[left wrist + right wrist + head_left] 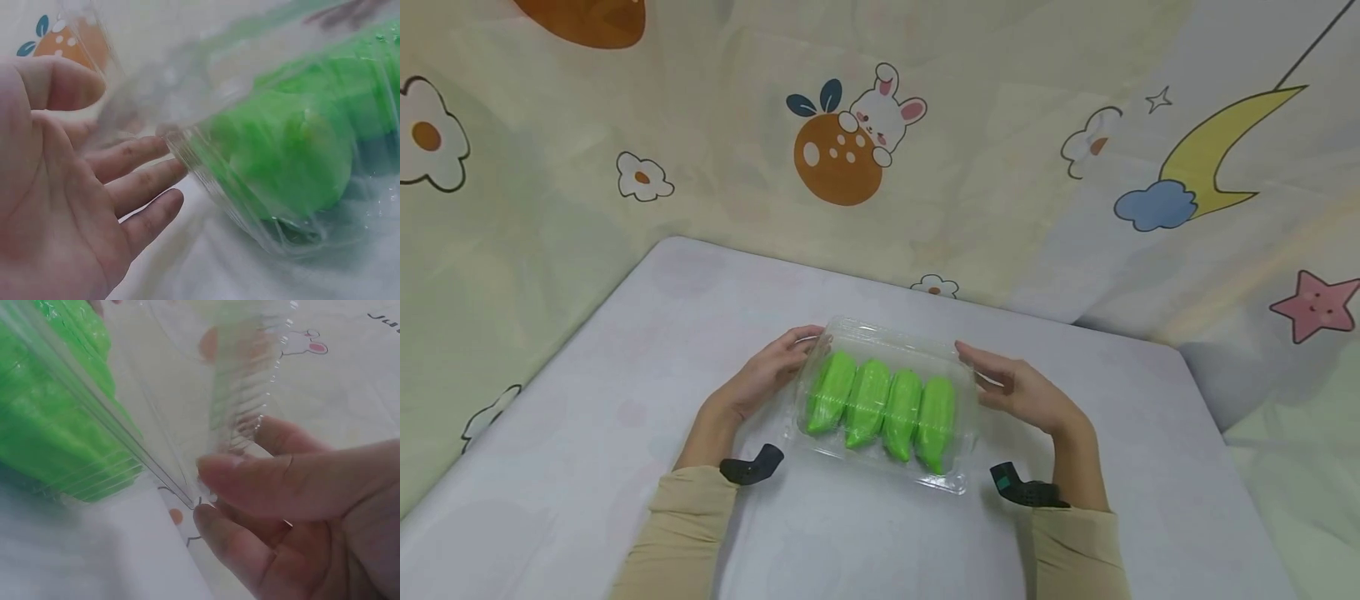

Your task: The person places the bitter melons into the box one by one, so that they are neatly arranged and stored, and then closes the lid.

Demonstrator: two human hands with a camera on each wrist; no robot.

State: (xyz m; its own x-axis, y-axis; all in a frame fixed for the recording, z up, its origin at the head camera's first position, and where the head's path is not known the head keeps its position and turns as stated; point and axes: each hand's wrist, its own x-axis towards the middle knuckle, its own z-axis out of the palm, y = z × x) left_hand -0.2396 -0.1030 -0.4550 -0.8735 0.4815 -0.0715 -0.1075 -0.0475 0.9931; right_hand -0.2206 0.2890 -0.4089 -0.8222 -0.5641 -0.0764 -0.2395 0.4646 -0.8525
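Note:
A clear plastic clamshell box [880, 467] lies on the white table, with several bright green, elongated pieces [868, 404] side by side inside, tapering toward the near side. My left hand [775, 367] is at its far left corner. In the left wrist view the fingers are fairly straight, fingertips right at the ribbed plastic edge [212, 178], thumb standing apart. At the far right corner my right hand [1011, 387] pinches the box's edge between thumb and fingers. The right wrist view shows ridged clear plastic [250, 394] rising at an angle from the rim beside the thumb.
The white tabletop [880, 550] spreads around the box. Behind it hangs a printed cloth [992, 167] with a rabbit, flowers and a moon. A dark wrist device sits on each forearm, left [752, 465] and right [1026, 487].

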